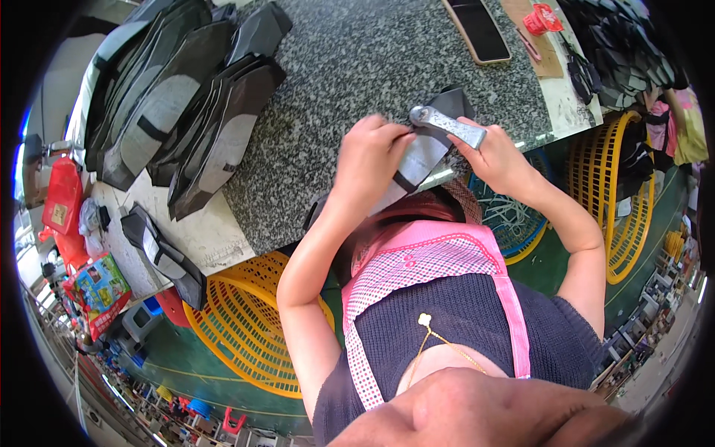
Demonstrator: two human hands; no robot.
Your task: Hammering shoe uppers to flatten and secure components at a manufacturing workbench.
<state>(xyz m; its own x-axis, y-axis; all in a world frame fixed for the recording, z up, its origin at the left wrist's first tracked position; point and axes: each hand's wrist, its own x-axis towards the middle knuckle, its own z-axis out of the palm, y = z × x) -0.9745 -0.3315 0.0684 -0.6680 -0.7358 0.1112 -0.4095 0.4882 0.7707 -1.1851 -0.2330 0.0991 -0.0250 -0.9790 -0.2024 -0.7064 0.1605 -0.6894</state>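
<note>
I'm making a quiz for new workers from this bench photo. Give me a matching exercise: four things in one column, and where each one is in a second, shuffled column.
Things:
1. metal hammer
2. grey-and-black fabric piece
3. phone
4. stack of cut pieces

Places:
A. lying on the granite tabletop, far side
B. in the right hand
C. piled at the bench's left end
D. pinched by the left hand

Pairs: 1-B, 2-D, 3-A, 4-C

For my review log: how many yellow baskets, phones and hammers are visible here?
Yellow baskets: 2, one lower left, one at right
Phones: 1
Hammers: 1, in the right hand
Total: 4
</note>
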